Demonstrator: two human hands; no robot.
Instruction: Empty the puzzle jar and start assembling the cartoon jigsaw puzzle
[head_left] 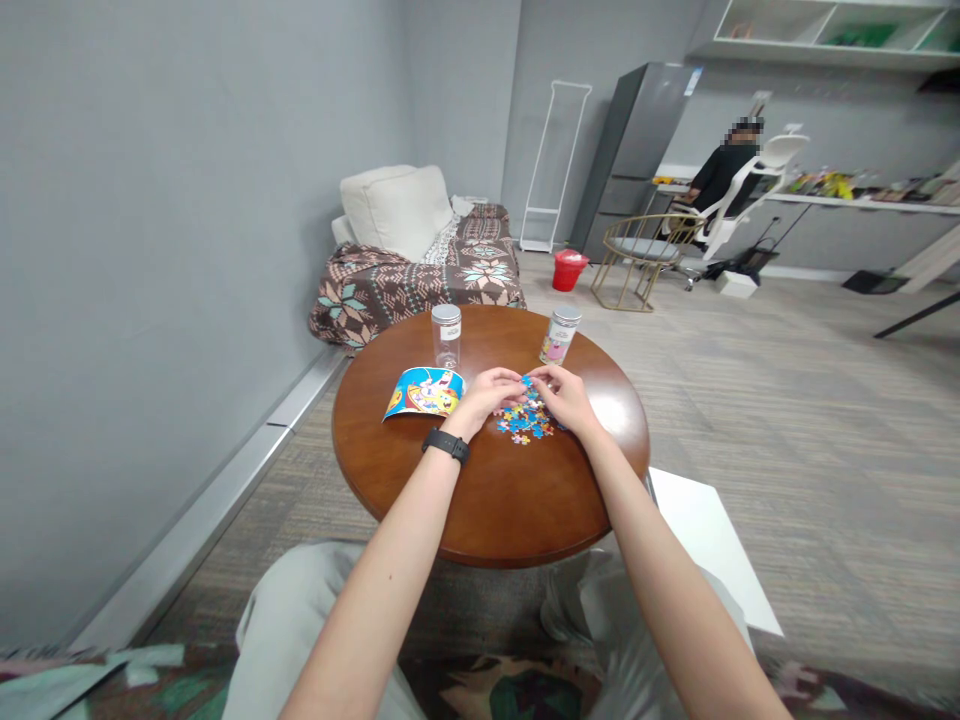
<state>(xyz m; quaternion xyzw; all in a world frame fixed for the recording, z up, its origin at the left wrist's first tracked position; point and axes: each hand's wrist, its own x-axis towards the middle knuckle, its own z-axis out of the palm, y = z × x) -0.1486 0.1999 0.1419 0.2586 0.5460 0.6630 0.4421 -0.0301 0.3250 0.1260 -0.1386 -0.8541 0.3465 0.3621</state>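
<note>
A loose pile of small jigsaw puzzle pieces (525,422), mostly blue with some pink and yellow, lies on the round brown table (495,510). My left hand (489,392), with a black watch on its wrist, is over the pile's left side. My right hand (564,396) is at its right side. The fingertips of both hands come close together at the pile's far edge, closed on a blue jigsaw puzzle piece (527,381). Fingers partly cover the pieces. Left of my left hand, a curved picture sheet (425,391) shows cartoon figures on blue.
Toward the far edge stand a clear jar (447,345) with a silver lid and a second lidded jar (558,340) with a colourful picture inside. Beyond are a covered sofa (450,270), a red bin (569,270) and a person (724,175) seated on a white chair.
</note>
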